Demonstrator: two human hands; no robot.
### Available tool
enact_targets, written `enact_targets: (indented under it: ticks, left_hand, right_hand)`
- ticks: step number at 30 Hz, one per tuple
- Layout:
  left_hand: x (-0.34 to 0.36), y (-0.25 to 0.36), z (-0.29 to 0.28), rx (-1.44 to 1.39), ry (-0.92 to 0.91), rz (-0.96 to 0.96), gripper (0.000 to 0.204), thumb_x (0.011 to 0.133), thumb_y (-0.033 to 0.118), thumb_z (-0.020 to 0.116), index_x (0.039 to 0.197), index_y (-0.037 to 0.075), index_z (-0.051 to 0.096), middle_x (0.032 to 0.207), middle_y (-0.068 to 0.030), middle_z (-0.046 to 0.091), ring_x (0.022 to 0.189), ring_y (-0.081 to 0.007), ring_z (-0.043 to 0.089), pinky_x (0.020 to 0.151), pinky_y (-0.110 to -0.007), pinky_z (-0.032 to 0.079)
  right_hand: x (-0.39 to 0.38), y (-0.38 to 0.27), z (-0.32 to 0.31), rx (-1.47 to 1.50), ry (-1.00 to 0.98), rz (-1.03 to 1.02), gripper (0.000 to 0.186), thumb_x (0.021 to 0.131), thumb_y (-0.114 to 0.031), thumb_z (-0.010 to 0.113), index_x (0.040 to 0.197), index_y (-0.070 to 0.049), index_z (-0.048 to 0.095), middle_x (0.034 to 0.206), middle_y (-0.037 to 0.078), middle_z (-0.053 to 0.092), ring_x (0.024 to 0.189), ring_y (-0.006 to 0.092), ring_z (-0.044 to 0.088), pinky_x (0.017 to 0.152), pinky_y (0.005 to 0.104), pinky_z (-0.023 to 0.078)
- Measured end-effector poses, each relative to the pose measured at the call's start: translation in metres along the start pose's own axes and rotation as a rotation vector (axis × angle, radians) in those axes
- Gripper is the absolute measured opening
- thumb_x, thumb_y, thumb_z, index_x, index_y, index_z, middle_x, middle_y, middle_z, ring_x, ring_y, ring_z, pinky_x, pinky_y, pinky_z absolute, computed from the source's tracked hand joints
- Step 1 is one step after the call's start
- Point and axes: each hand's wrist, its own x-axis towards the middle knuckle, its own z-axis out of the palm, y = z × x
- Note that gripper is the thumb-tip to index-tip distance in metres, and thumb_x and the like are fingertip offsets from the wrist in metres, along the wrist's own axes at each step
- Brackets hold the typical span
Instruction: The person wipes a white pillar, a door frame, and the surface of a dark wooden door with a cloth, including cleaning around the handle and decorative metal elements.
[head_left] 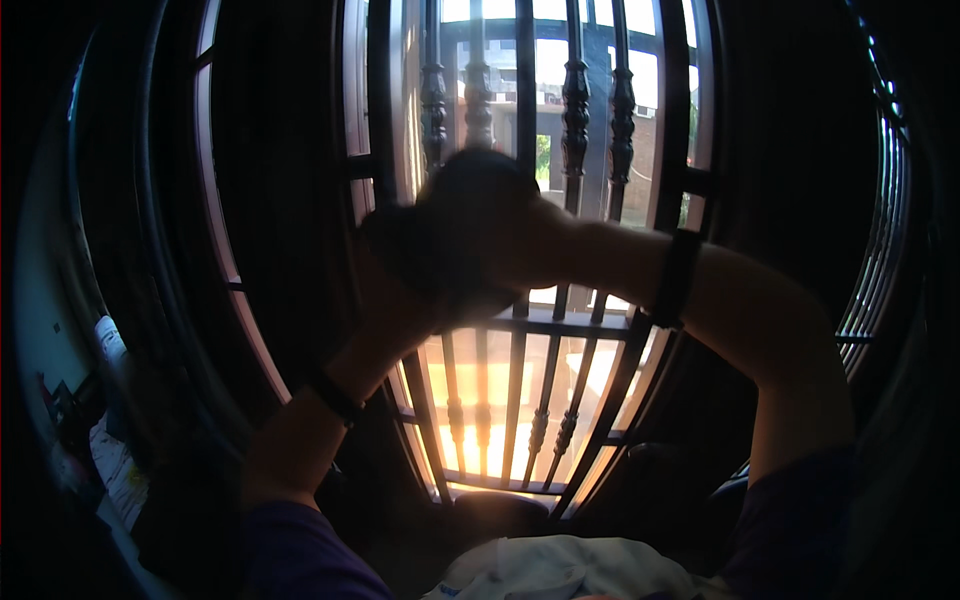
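Both my hands are raised in front of a barred window (575, 110) and show only as dark backlit shapes. My right hand (490, 215) is curled, its forearm coming in from the right with a dark band (675, 278) on the wrist. My left hand (400, 275) presses against it from below left, with a dark band (335, 397) on that wrist too. The two hands touch or clasp each other. Whether something dark is held between them is hidden by the glare.
The window has a metal grille with turned vertical bars (520, 400) and bright daylight and a building behind it. Dark frames or curtains (280, 200) flank it on both sides. A white cloth (560, 570) lies at the bottom centre. Papers (120, 470) lie at the lower left.
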Motion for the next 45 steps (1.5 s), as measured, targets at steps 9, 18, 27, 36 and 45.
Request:
enact_targets:
  ticks: [9,18,27,36,45]
  left_hand:
    - [0.065,0.067,0.011,-0.258,0.025,0.063,0.066,0.056,0.047,0.079,0.1,0.002,0.059,0.085,-0.0118,0.059,0.08,-0.0261,0.055,0.08,-0.04,0.041]
    - [0.186,0.096,0.032,-0.092,0.256,0.224,0.018,0.086,0.023,0.061,0.083,0.006,0.055,0.071,-0.0063,0.05,0.067,-0.0174,0.05,0.06,-0.032,0.039]
    - [0.146,0.128,0.064,-0.066,0.285,0.275,0.019,0.087,0.023,0.058,0.091,0.005,0.055,0.084,-0.0093,0.053,0.084,-0.0208,0.051,0.079,-0.038,0.039]
    - [0.073,0.19,0.053,-0.285,0.078,0.148,0.039,0.084,0.023,0.06,0.117,0.004,0.051,0.112,-0.0133,0.053,0.108,-0.03,0.046,0.098,-0.048,0.03]
    - [-0.036,0.209,0.059,-0.168,-0.375,0.365,0.065,0.08,0.044,0.057,0.133,0.007,0.044,0.136,-0.0139,0.037,0.132,-0.031,0.027,0.108,-0.054,0.017]
  right_hand:
    - [-0.07,-0.013,-0.05,-0.404,-0.086,0.101,0.044,0.075,-0.045,0.064,0.101,-0.009,0.065,0.087,0.008,0.065,0.079,0.0203,0.061,0.069,0.0353,0.049]
    - [-0.109,0.051,-0.159,-0.665,0.035,0.575,0.05,0.076,-0.026,0.059,0.121,-0.006,0.05,0.123,0.02,0.05,0.107,0.0351,0.053,0.093,0.0498,0.039]
    - [-0.172,0.019,-0.166,-0.653,0.068,0.642,0.04,0.078,-0.021,0.057,0.115,-0.005,0.052,0.113,0.018,0.053,0.101,0.0298,0.055,0.088,0.0436,0.042]
    - [-0.209,-0.051,-0.083,-0.248,0.07,0.555,0.029,0.081,-0.015,0.055,0.108,-0.004,0.055,0.102,0.015,0.057,0.095,0.0238,0.056,0.083,0.0366,0.045]
    - [-0.239,-0.126,0.0,0.093,0.24,0.673,0.032,0.078,-0.008,0.05,0.109,0.0,0.054,0.103,0.017,0.058,0.099,0.0251,0.056,0.087,0.0351,0.044]
